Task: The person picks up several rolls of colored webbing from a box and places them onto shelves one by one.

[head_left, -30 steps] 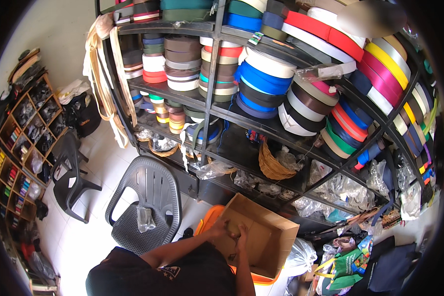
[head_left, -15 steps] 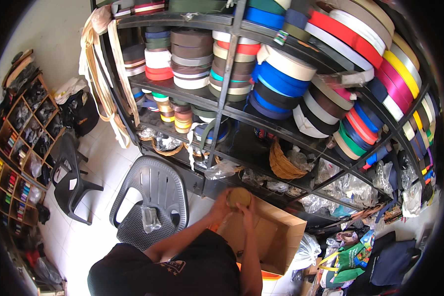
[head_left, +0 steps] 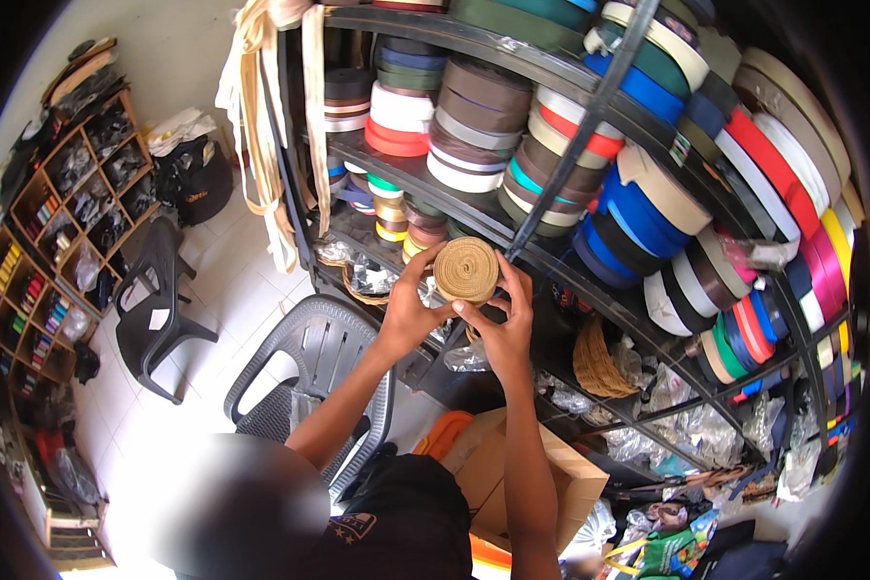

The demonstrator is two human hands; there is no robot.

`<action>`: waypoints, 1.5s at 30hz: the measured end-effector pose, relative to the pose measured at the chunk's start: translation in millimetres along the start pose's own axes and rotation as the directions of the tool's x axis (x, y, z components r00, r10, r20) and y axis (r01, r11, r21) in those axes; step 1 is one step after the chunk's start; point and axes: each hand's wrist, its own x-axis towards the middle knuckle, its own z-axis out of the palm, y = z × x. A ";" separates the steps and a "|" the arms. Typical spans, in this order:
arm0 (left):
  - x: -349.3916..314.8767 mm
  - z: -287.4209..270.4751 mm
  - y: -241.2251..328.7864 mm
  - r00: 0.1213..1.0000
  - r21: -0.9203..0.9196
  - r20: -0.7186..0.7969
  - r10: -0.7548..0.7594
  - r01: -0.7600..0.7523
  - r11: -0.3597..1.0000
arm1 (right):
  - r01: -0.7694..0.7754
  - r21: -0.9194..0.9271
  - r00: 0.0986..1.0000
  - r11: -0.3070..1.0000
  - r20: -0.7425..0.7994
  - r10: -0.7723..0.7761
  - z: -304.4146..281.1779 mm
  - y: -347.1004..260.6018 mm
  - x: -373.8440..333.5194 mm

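Observation:
A tan roll of coiled webbing [head_left: 466, 270] is held up between both my hands, its spiral face turned upward. My left hand [head_left: 413, 309] wraps its left side. My right hand [head_left: 505, 314] grips its right side, with the thumb at the near edge. Behind the roll stands a dark metal shelf rack [head_left: 570, 174] with stacked rolls of webbing in many colours. A cardboard box [head_left: 478, 474] stands open below my right forearm.
A dark plastic chair [head_left: 324, 338] is in front of me, and another dark chair [head_left: 155, 314] stands farther left. Wooden pigeonholes [head_left: 43, 261] with thread spools line the left wall. A wicker basket [head_left: 599, 358] sits on a low shelf; bags [head_left: 667, 551] lie at the right.
Both hands have raised the webbing roll from above the cardboard box to in front of the shelves. The view has shifted, and the roll's coiled face now shows clearly.

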 end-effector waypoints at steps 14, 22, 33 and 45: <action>63.5 -55.5 -5.2 0.955 0.056 -0.247 0.163 -0.154 0.986 | -0.106 0.139 0.993 0.985 0.072 0.097 34.2 -13.4 16.3; 197.7 -140.4 -14.5 0.825 0.370 -0.475 0.306 -0.129 0.920 | -0.244 0.176 0.966 0.954 0.126 0.224 46.7 17.6 14.5; 315.0 -182.6 -75.6 0.728 0.586 -0.480 0.489 -0.148 0.796 | -0.462 0.318 0.869 0.828 0.348 0.352 98.4 46.7 42.5; 346.4 -203.3 -104.7 0.899 0.571 -0.299 0.319 -0.099 0.815 | -0.786 0.221 0.618 0.577 0.256 0.743 71.9 138.2 -100.0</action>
